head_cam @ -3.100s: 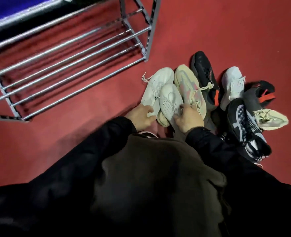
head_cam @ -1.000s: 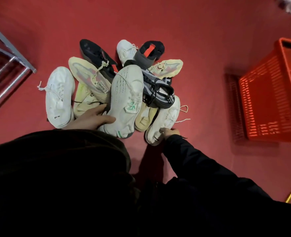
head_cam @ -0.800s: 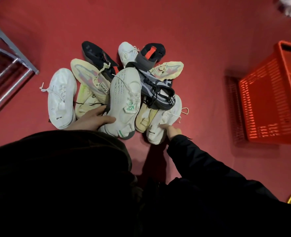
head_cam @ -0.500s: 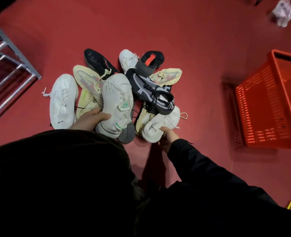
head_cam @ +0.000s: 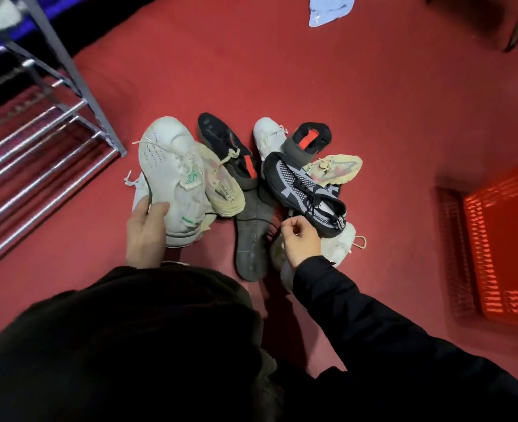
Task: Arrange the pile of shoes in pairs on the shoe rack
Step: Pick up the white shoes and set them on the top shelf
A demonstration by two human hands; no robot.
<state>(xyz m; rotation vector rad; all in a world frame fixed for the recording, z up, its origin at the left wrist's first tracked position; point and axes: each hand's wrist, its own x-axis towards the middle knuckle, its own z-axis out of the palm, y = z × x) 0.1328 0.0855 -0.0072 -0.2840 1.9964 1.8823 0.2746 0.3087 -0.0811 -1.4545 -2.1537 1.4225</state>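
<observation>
A pile of sneakers lies on the red floor. My left hand [head_cam: 146, 229] grips the heel of a white sneaker with a green logo [head_cam: 169, 175] and holds it lifted, toe pointing away. My right hand [head_cam: 300, 239] is curled on another white sneaker [head_cam: 340, 245] that lies under a black and grey knit sneaker [head_cam: 306, 193]; its fingertips are partly hidden. A cream sneaker [head_cam: 224, 193], a black and orange one [head_cam: 221, 141] and a grey sole-up shoe [head_cam: 251, 239] lie between my hands. The metal shoe rack [head_cam: 78, 83] stands at the left.
An orange plastic basket [head_cam: 501, 254] stands at the right. More shoes sit at the back of the pile: a white one [head_cam: 267, 135], a black and orange high-top [head_cam: 309, 138] and a cream one [head_cam: 334, 169]. A pale blue cloth [head_cam: 328, 7] lies at the far edge.
My left hand has lifted the white green-logo sneaker and carried it left toward the rack. A grey sole-up shoe now shows where it lay. My right hand has drawn the other white sneaker closer.
</observation>
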